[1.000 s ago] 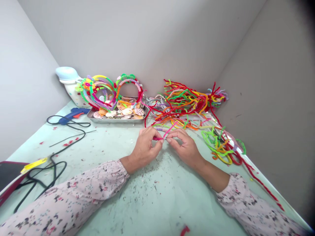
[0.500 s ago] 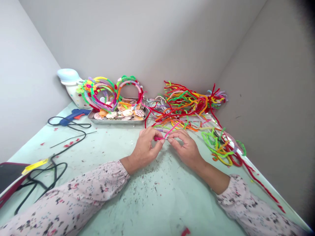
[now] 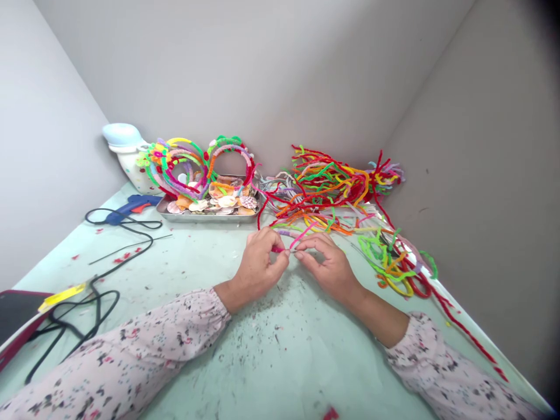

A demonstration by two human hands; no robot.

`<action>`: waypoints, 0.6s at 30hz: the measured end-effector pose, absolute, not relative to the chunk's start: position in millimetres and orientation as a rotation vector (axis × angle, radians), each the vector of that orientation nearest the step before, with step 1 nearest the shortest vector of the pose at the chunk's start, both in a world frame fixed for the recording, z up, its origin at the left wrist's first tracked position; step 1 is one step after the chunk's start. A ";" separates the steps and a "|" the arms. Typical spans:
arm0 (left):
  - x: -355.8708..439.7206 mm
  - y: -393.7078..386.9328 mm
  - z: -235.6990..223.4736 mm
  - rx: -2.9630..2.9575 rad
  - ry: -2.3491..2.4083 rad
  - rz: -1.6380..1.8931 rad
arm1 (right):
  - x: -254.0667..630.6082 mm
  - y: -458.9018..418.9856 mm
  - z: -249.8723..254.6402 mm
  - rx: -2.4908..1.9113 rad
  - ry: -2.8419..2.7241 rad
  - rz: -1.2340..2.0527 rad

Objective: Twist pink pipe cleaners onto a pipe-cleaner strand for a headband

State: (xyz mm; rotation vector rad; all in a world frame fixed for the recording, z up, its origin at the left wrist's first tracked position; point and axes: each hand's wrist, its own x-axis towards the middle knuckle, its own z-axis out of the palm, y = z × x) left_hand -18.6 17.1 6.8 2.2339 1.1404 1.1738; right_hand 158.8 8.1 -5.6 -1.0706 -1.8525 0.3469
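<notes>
In the head view, a pink pipe cleaner (image 3: 303,235) rises at a slant between my two hands over the middle of the table. My left hand (image 3: 263,260) pinches it near its lower end, where a dark pink wrapped part shows beneath the curled fingers. Thumb and forefinger of my right hand (image 3: 326,262) press together on a thin piece that runs across from the left fingertips. The fingertips almost meet. How the pink strand joins this thin piece is too small to make out.
A metal tray (image 3: 210,218) holds seashells and wrapped headbands (image 3: 231,146). Bundled pipe cleaners (image 3: 336,181) lie at the back right, loose green ones (image 3: 380,256) nearer. A blue glue gun (image 3: 129,209), its black cord (image 3: 118,268) and a white bottle (image 3: 131,157) are left.
Both hands have shifted very slightly. The pink strand has tipped a little to the left, and less of the dark pink part shows at the left fingers.
</notes>
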 end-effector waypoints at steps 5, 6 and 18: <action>-17.3 17.5 6.6 2.208 1.160 1.171 | 159.3 8.7 -6.6 -1.065 -1.875 0.338; -17.2 17.4 6.5 2.205 1.162 1.172 | 159.3 8.6 -6.5 -1.063 -1.883 0.338; -21.9 18.0 9.4 2.200 1.061 1.212 | 158.7 6.5 -4.1 -1.107 -1.764 0.261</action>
